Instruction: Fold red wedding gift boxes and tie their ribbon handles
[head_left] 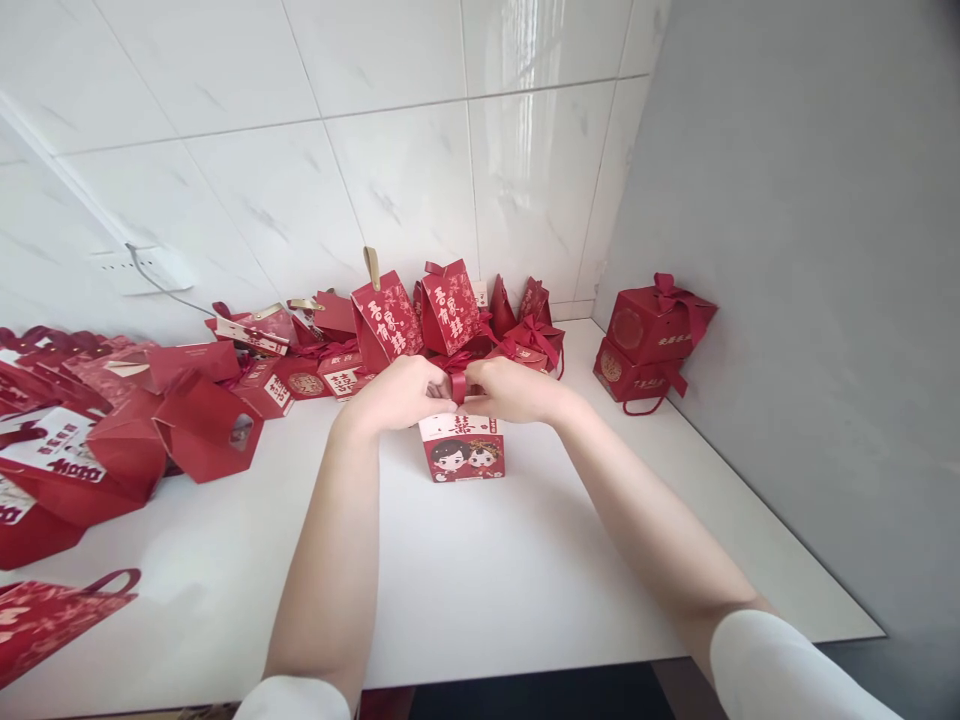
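Note:
A small red and white gift box [466, 457] with two cartoon figures on its front stands upright on the white table [480, 570]. At its top is a red ribbon [458, 388], pinched from both sides. My left hand [401, 392] has its fingers closed on the ribbon's left side. From the right, my right hand [514, 391] closes its fingers on the same ribbon. The fingertips of both hands nearly meet above the box and cover part of its top.
Red gift boxes [210, 425] crowd the table's left side. Two tall red boxes [451, 308] and several smaller ones stand behind my hands by the tiled wall. Two stacked red boxes [651, 325] are by the grey panel [787, 300]. A red bag [56, 620] lies front left.

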